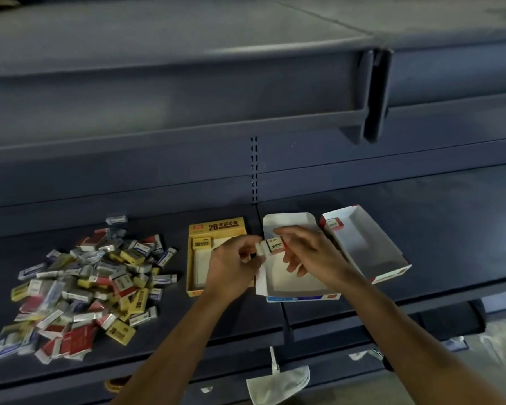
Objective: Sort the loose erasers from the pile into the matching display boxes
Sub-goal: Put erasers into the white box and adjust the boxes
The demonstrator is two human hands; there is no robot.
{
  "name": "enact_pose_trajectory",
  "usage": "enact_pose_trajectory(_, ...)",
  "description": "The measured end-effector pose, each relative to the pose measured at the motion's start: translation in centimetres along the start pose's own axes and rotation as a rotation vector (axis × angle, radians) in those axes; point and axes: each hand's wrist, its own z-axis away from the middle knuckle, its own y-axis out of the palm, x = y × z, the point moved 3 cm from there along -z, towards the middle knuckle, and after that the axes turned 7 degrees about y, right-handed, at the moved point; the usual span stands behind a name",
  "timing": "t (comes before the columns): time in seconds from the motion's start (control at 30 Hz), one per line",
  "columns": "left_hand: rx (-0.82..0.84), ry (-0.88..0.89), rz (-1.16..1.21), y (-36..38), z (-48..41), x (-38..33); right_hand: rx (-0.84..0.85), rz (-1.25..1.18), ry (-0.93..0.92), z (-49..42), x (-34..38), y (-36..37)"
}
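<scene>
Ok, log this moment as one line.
hands: left and right both hold eraser | over: white box | yellow box: one eraser in | pile: unsorted

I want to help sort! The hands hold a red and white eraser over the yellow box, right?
Not quite. In the head view the hands hold the red and white eraser over the white box, not the yellow box beside it.

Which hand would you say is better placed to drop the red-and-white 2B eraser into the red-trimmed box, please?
Right, probably. The right hand pinches the 2B eraser at its red end and sits beside the red-trimmed box, which already holds a similar eraser. The left hand lies nearer the yellow box.
</scene>
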Motion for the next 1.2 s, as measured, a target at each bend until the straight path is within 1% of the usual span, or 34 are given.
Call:
enact_pose_trajectory(0.13,0.011,-0.017,0.01,0.0,0.1,0.1,0.075,0.105,-0.049,0.0,-0.8,0.1)
enact_pose_trajectory(0.2,0.032,-0.01,-0.001,0.2,0.2,-0.1,0.041,0.192,-0.097,0.0,-0.8,-0.2)
enact_pose_trajectory(0.27,0.043,-0.002,-0.021,0.6,0.1,-0.4,-0.042,0.335,-0.191,-0.2,-0.8,-0.8)
enact_pose_trajectory(0.33,0.044,0.012,-0.039,1.3,-0.2,-0.8,-0.113,0.428,-0.273,-0.4,-0.8,-1.6)
enact_pose_trajectory(0.5,0.023,0.009,-0.065,4.0,-1.4,-2.4,-0.124,0.534,-0.349,-1.0,-1.4,-4.1)
enact_pose_trajectory(0.63,0.015,-0.001,-0.128,6.3,-2.7,-3.9,-0.16,0.612,-0.336,-1.1,-1.5,-7.5)
enact_pose_trajectory(0.7,-0.002,-0.006,-0.098,7.3,-3.1,-4.5,-0.152,0.633,-0.309,-1.2,-1.7,-9.3)
enact_pose_trajectory(0.8,-0.021,-0.006,-0.081,8.8,-3.4,-5.3,-0.194,0.66,-0.329,-1.8,-2.5,-11.6)
enact_pose_trajectory(0.93,-0.045,0.042,-0.082,10.5,-3.5,-6.7,-0.216,0.713,-0.277,-3.2,-4.3,-14.1)
enact_pose_trajectory(1.03,-0.035,0.059,-0.081,11.3,-3.6,-7.6,-0.249,0.784,-0.279,-4.4,-5.3,-15.7)
enact_pose_trajectory(1.2,-0.025,0.1,-0.085,12.7,-3.6,-8.2,-0.252,0.96,-0.26,-5.6,-5.9,-16.7)
